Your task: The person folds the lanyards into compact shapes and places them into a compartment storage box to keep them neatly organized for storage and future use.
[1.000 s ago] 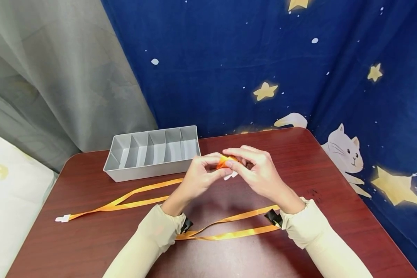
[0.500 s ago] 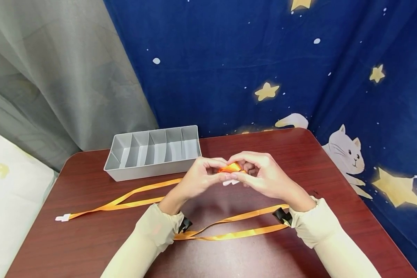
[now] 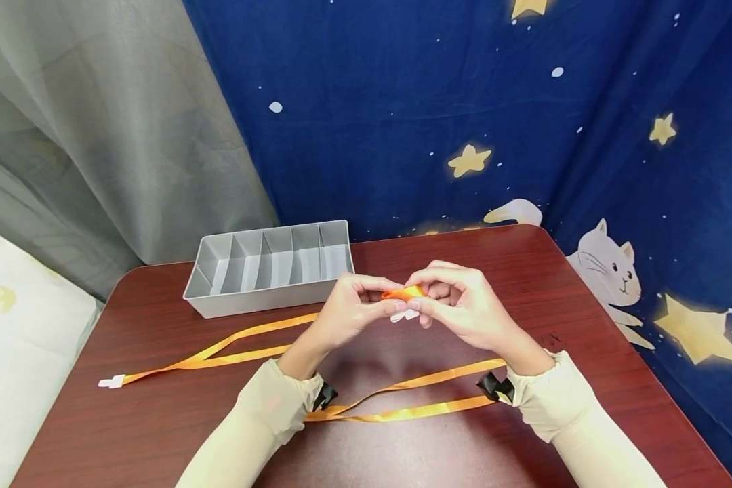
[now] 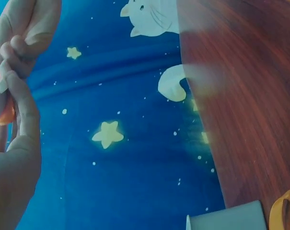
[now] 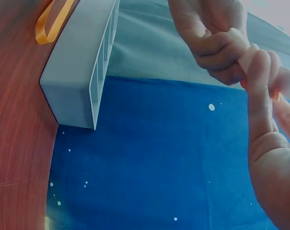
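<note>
Above the middle of the table, both hands hold a folded orange lanyard [image 3: 405,293] between fingertips and thumbs. Its white plastic end [image 3: 404,316] pokes out below the thumbs. The left hand [image 3: 348,308] pinches the bundle's left side; the right hand [image 3: 463,298] pinches its right side, other fingers curled behind. The left wrist view shows a sliver of orange ribbon [image 4: 6,115] behind the left hand's fingers. In the right wrist view the white end [image 5: 248,58] sits between the two hands' fingertips, while most of the bundle is hidden.
A grey divided box [image 3: 268,298] stands at the table's back left. In front of it lies a second orange lanyard [image 3: 238,357] with a white end [image 3: 111,382]. A third lanyard [image 3: 427,410] stretches between the forearms. Curtains [image 3: 366,122] hang behind the table [image 3: 439,447].
The hands have lowered slightly, and the right has moved a little right. The orange bundle has turned to lie more level between the fingertips. The box and the lanyards on the table stay put.
</note>
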### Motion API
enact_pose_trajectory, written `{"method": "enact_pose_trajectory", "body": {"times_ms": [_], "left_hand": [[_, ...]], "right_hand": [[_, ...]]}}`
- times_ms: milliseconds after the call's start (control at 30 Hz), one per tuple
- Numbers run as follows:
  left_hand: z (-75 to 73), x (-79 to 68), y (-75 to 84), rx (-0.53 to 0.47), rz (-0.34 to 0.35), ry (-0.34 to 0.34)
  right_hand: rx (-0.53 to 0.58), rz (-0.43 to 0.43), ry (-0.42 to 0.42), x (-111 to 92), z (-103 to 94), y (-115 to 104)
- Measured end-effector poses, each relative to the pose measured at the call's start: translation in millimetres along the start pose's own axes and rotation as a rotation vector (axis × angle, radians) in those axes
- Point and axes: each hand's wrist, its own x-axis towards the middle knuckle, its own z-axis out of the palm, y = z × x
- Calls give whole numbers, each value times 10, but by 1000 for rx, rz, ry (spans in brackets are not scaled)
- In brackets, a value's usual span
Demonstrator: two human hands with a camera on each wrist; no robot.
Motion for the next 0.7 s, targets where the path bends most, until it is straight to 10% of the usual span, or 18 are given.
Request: {"method": "enact_pose_trajectory", "body": {"times_ms": [700], "left_hand": [[64,-7,-22,-165,6,-27]], "right_hand": [[-5,-10,-30,11,-86,-57]]}}
